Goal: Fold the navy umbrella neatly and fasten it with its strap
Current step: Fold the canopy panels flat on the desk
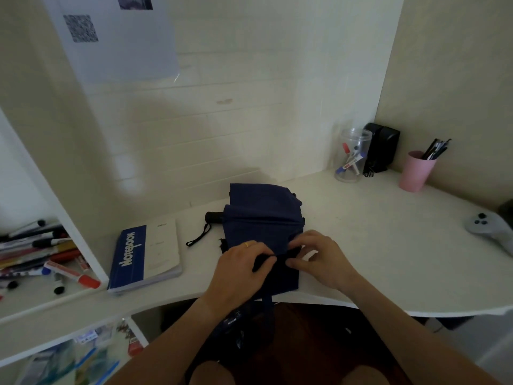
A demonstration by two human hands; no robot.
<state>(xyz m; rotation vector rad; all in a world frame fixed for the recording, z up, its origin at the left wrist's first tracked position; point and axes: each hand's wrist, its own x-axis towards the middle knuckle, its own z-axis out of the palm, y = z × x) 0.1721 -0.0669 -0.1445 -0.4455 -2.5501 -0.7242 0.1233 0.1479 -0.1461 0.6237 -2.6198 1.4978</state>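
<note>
The navy umbrella [262, 215] lies collapsed on the white desk [361, 245], its canopy loose in flat pleats. Its black handle [214, 217] points left, and a black wrist loop [198, 237] trails from it. My left hand [238, 269] and my right hand [319, 258] meet at the near edge of the canopy. Each pinches a fold of the navy fabric between thumb and fingers. A narrow navy strip [268, 308] hangs off the desk's front edge; I cannot tell if it is the strap.
A blue and white notebook [145, 257] lies left of the umbrella. Markers [50, 257] fill the left shelf. At the back right stand a clear jar [352, 155], a black box [381, 147] and a pink pen cup [416, 170]. A grey controller [490, 229] lies far right.
</note>
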